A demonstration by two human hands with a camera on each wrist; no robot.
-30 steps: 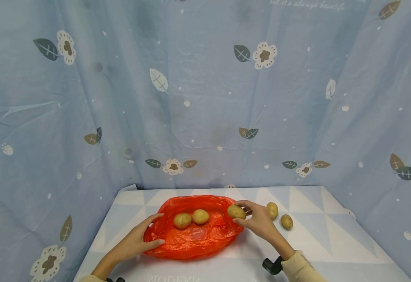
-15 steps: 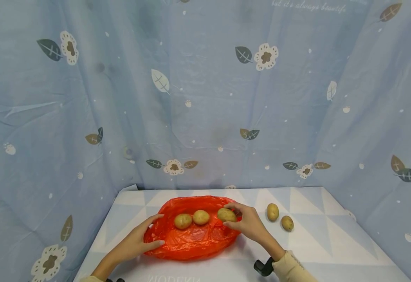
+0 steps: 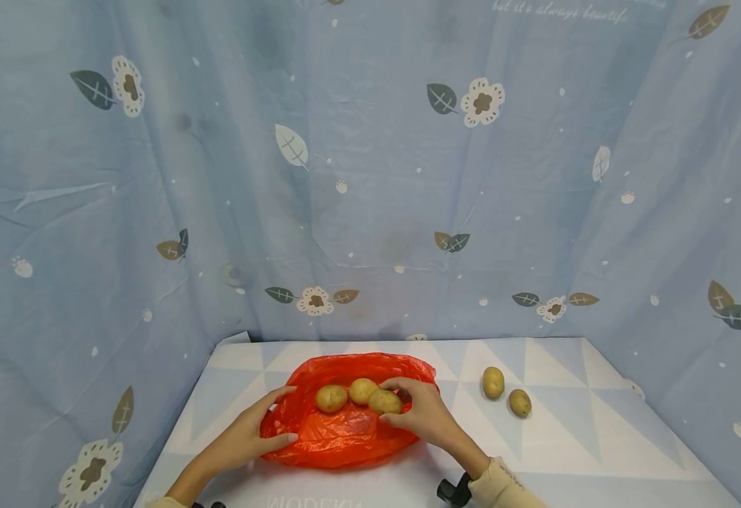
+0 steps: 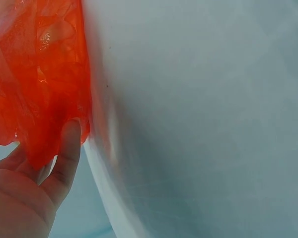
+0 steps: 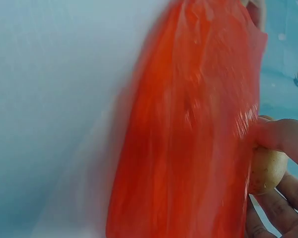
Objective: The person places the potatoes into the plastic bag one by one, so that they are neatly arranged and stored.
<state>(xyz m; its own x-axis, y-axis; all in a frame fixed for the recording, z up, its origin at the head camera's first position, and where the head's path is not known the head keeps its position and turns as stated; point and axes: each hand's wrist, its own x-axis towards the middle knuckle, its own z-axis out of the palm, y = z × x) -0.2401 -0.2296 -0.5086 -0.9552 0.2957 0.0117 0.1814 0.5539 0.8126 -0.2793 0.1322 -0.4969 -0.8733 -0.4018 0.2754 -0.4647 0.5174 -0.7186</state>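
Observation:
A red plastic bag (image 3: 351,444) lies on the table with its mouth spread wide. My left hand (image 3: 240,432) grips its left end, fingers at the far rim and thumb at the near side; the left wrist view shows the thin plastic between thumb and fingers. My right hand (image 3: 424,413) holds a potato (image 3: 384,401) between thumb and fingers, over the bag's right half. Inside the bag sit a left potato (image 3: 331,398) and another potato (image 3: 362,391), which the held one partly overlaps in view. In the right wrist view the held potato (image 5: 268,171) shows behind the red plastic.
On the table (image 3: 574,451), right of the bag, lie two more potatoes, an upper one (image 3: 493,383) and a lower one (image 3: 519,403). A blue patterned curtain (image 3: 370,176) stands behind and at both sides. A black wrist mount (image 3: 454,492) is on the right forearm.
My right hand has carried its potato leftward from the bag's right rim to beside the two potatoes inside. The left hand has stayed at the bag's left end.

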